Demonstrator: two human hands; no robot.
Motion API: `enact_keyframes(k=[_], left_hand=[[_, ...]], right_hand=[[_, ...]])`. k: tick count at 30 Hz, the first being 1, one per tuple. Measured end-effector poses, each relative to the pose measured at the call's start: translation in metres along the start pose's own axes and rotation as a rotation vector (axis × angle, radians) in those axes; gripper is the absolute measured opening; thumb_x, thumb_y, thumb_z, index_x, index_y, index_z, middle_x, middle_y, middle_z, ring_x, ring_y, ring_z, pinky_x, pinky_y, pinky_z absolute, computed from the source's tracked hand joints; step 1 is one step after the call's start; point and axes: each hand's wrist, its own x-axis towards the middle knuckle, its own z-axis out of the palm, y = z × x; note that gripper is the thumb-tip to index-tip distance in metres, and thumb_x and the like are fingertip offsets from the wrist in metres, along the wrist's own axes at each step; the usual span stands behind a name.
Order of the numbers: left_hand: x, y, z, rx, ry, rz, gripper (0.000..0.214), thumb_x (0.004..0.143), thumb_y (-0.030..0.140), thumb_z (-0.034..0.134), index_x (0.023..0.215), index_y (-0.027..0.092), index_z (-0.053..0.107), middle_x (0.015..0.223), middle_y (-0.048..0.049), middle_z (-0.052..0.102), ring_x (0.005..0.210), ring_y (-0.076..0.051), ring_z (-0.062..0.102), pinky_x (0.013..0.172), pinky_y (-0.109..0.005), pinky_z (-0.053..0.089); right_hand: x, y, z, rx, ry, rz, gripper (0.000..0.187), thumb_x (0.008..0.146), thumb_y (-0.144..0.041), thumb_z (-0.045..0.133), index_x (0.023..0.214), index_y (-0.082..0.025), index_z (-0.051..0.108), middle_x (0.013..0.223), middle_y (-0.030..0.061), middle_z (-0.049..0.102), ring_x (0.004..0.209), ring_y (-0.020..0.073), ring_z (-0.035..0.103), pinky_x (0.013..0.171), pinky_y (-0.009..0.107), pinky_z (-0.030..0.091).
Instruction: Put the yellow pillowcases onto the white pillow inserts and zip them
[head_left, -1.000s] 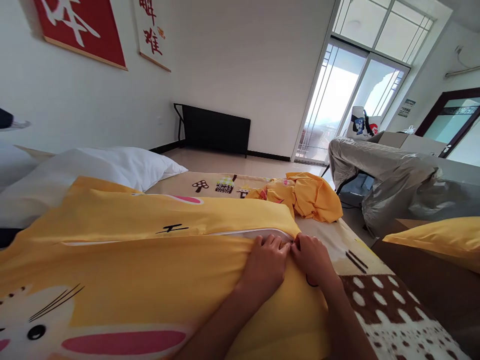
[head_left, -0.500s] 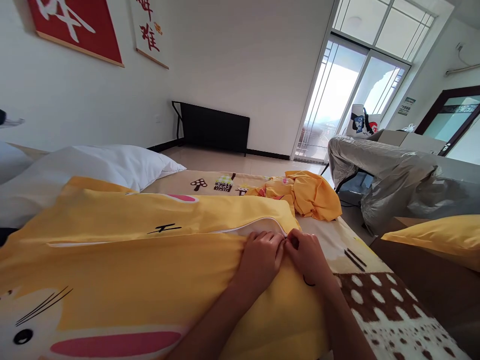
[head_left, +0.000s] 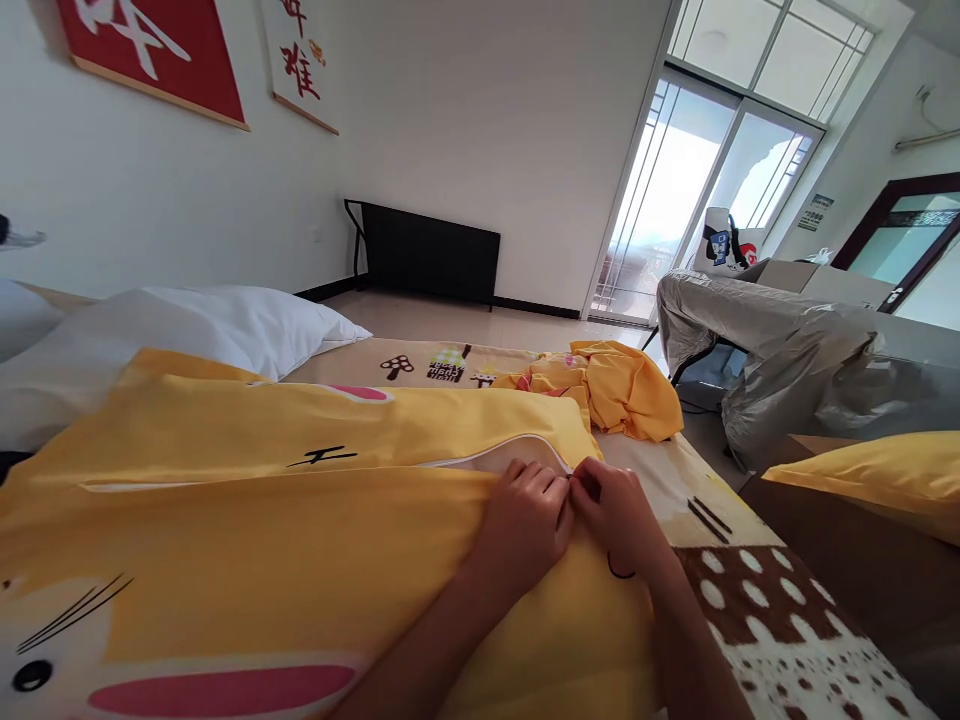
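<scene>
A yellow pillowcase (head_left: 315,560) with a printed rabbit lies spread before me. Along its upper part runs a white zipper (head_left: 517,438), gaping in an arch near the right end so pale fabric shows inside. My left hand (head_left: 529,515) is closed on the pillowcase edge just below the gap, its fingers curled over the cloth. Against it, my right hand (head_left: 619,510) pinches the small dark zipper pull (head_left: 570,477) between thumb and forefinger. The fingertips of both hands almost meet there and partly cover the pull. A thin dark band circles my right wrist.
White pillows (head_left: 225,325) lie at the left. Behind the pillowcase is a crumpled orange-yellow cloth (head_left: 630,390) on the patterned bedsheet (head_left: 750,590). Another yellow piece (head_left: 885,480) rests at the right edge, near a plastic-wrapped item (head_left: 787,340). A black panel (head_left: 427,255) leans by the wall.
The pillowcase's left part has shifted slightly left. Both hands stay at the same spot by the zipper's right end, with only tiny finger movement.
</scene>
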Motion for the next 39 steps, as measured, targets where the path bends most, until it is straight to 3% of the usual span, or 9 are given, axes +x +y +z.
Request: enact_keyframes(k=[4,10,19,23,27,30,34,39], left_hand=[[0.001,0.0,-0.001,-0.08,-0.023,-0.073,0.023,0.091,0.017,0.039,0.081,0.016,0.061,0.075,-0.0023,0.067,0.07,-0.015,0.06,0.073,-0.033,0.035],[0.004,0.001,-0.006,-0.079,-0.154,-0.164,0.02,0.088,0.013,0.043,0.076,0.018,0.058,0.071,-0.0001,0.067,0.067,-0.015,0.061,0.07,-0.03,0.035],[0.001,-0.001,0.001,0.007,-0.209,-0.145,0.019,0.085,0.007,0.043,0.076,0.016,0.057,0.076,-0.0032,0.068,0.067,-0.016,0.061,0.071,-0.032,0.035],[0.002,-0.003,0.008,0.059,-0.245,-0.177,0.018,0.086,0.009,0.042,0.079,0.016,0.058,0.071,-0.0051,0.068,0.063,-0.019,0.063,0.07,-0.033,0.037],[0.002,-0.003,0.013,0.108,-0.212,-0.182,0.022,0.09,0.017,0.039,0.082,0.017,0.06,0.067,-0.0064,0.068,0.059,-0.02,0.063,0.069,-0.033,0.038],[0.002,-0.002,0.014,0.104,-0.193,-0.184,0.028,0.093,0.024,0.036,0.084,0.018,0.061,0.066,-0.0057,0.068,0.058,-0.02,0.062,0.069,-0.033,0.036],[0.002,-0.002,0.013,0.022,-0.148,-0.185,0.027,0.093,0.024,0.037,0.082,0.021,0.061,0.069,-0.0012,0.068,0.06,-0.016,0.06,0.069,-0.032,0.033],[0.001,0.0,0.009,0.086,-0.076,-0.144,0.023,0.091,0.019,0.041,0.081,0.019,0.062,0.078,-0.0022,0.066,0.073,-0.017,0.058,0.074,-0.035,0.03]], right_hand=[[-0.001,0.0,-0.005,0.04,-0.02,-0.016,0.015,0.077,-0.023,0.049,0.064,-0.019,0.054,0.056,-0.0023,0.057,0.052,0.0103,0.044,0.055,0.021,0.031],[-0.005,-0.006,0.005,-0.243,-0.007,-0.054,0.019,0.08,-0.02,0.047,0.061,-0.019,0.051,0.061,0.0014,0.063,0.052,0.0118,0.049,0.053,0.026,0.021],[-0.01,-0.015,0.011,-0.386,0.031,-0.185,0.015,0.08,-0.016,0.052,0.065,-0.018,0.055,0.064,0.0031,0.065,0.058,0.0133,0.055,0.055,0.028,0.021],[-0.007,-0.012,0.008,-0.351,-0.037,-0.137,0.021,0.083,-0.015,0.048,0.065,-0.018,0.057,0.067,0.0039,0.066,0.061,0.0141,0.056,0.057,0.027,0.024],[-0.004,-0.005,-0.002,-0.149,-0.137,-0.129,0.026,0.088,-0.018,0.041,0.072,-0.02,0.061,0.073,0.001,0.068,0.065,0.0134,0.057,0.059,0.024,0.029],[0.0,0.001,-0.001,-0.058,-0.081,-0.018,0.019,0.087,-0.024,0.045,0.077,-0.021,0.061,0.073,0.0004,0.068,0.065,0.014,0.058,0.06,0.024,0.032],[0.004,0.008,0.013,-0.184,-0.003,0.174,0.022,0.087,-0.034,0.047,0.071,-0.02,0.054,0.066,0.0019,0.064,0.06,0.0158,0.054,0.054,0.025,0.027],[0.005,0.009,0.016,-0.067,-0.043,0.141,0.011,0.085,-0.03,0.047,0.082,-0.021,0.053,0.066,-0.0018,0.061,0.059,0.0139,0.052,0.055,0.023,0.03]])
